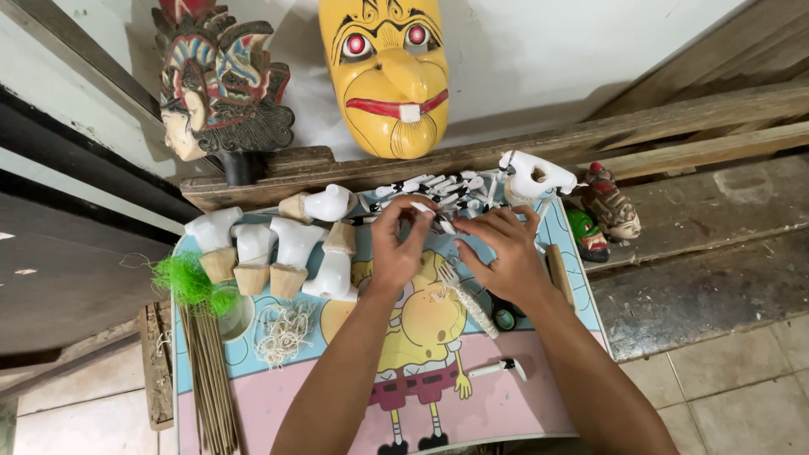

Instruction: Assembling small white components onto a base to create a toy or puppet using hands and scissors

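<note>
A: White-and-dark small piece (440, 221), pinched betw. both hands over the far-middle of the table (539, 404). Too small to say what it is.

B: Hands?

A: Left hand (400, 244) fingers curled round the piece from the left, thumb + forefinger closed on it. Right hand (506, 253) meets it from the right, fingertips on the same piece. Both grasping, neither released.

B: Under them?

A: Table top w/ cartoon print, blue, yellow, pink. Just below the hands a whitish bristly stick (463, 295) lies diag., touching the right hand's heel as far as I can tell. Nearer the person, a small white tool w/ dark tip (499, 367), lying flat, apart from both arms.

B: Further out?

A: Beyond the fingers, a heap of small white-and-black parts (442, 187) along the table's far edge. Right of the heap, a white carved figure (533, 175). Left of the hands, a row of white carved pieces on tan bases (253, 253). Left edge: green fibre tuft (190, 282), bundle of thin sticks (211, 379), loose pale string (282, 329).

B: Off the table?

A: Wooden ledge behind. Yellow mask (386, 76) w/ red eyes leans on the wall; painted carved head (221, 84) to its left. Two small painted figures (602, 215) on the bench at right.
</note>
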